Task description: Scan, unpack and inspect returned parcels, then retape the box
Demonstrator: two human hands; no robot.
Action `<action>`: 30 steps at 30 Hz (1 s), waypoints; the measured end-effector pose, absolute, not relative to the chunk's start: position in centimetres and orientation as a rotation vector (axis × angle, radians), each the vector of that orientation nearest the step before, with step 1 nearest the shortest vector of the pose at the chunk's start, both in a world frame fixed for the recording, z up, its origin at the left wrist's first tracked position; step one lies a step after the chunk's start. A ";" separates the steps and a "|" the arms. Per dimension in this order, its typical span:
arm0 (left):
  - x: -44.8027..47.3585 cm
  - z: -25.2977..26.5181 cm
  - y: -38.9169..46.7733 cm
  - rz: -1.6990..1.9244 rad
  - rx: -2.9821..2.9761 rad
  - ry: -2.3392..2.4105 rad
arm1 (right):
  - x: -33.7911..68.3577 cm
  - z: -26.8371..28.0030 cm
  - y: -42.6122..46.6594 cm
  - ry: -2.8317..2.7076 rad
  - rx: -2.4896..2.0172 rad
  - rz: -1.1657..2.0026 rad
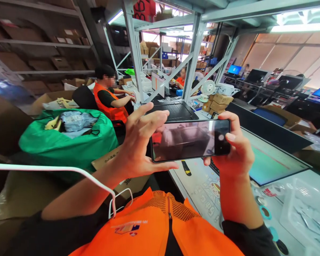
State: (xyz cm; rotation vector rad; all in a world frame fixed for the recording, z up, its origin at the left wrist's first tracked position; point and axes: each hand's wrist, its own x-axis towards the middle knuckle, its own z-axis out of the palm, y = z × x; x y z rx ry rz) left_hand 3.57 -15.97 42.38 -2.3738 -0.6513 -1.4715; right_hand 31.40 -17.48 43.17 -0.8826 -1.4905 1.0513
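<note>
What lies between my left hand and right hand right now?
In the head view, a phone lies between the left hand and the right hand, held sideways with its screen facing the wearer.

Phone (186, 140) partly hides the right hand (238, 151); monitor (276, 156) text seems blurred.

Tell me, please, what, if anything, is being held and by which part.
A phone, by its two ends: left hand at one, right hand at the other.

Overhead light (301, 27) glares; the shelving (40, 43) is dim.
</note>
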 end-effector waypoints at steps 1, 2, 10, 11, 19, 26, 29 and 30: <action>3.8 42.5 -16.2 -1.469 -2.363 -0.652 | 31.6 43.0 -17.5 -1.525 -0.892 1.039; 4.0 42.6 -16.4 -1.455 -2.357 -0.659 | 31.7 42.9 -17.4 -1.562 -0.893 1.029; 4.5 42.9 -16.6 -1.434 -2.319 -0.579 | 32.1 42.9 -17.6 -1.566 -0.859 0.956; 4.5 42.9 -16.6 -1.446 -2.323 -0.577 | 32.2 42.9 -17.6 -1.566 -0.846 0.941; 4.6 42.5 -16.5 -1.414 -2.344 -0.750 | 32.4 42.4 -17.6 -1.631 -0.853 0.899; 4.7 42.4 -16.4 -1.479 -2.366 -0.779 | 32.4 42.5 -17.7 -1.474 -0.820 0.982; 4.5 42.4 -16.4 -1.585 -2.494 -0.744 | 33.6 42.5 -17.7 -1.682 -0.829 0.829; 4.5 42.5 -16.4 -1.632 -2.563 -0.723 | 34.0 42.5 -17.6 -1.798 -0.857 0.739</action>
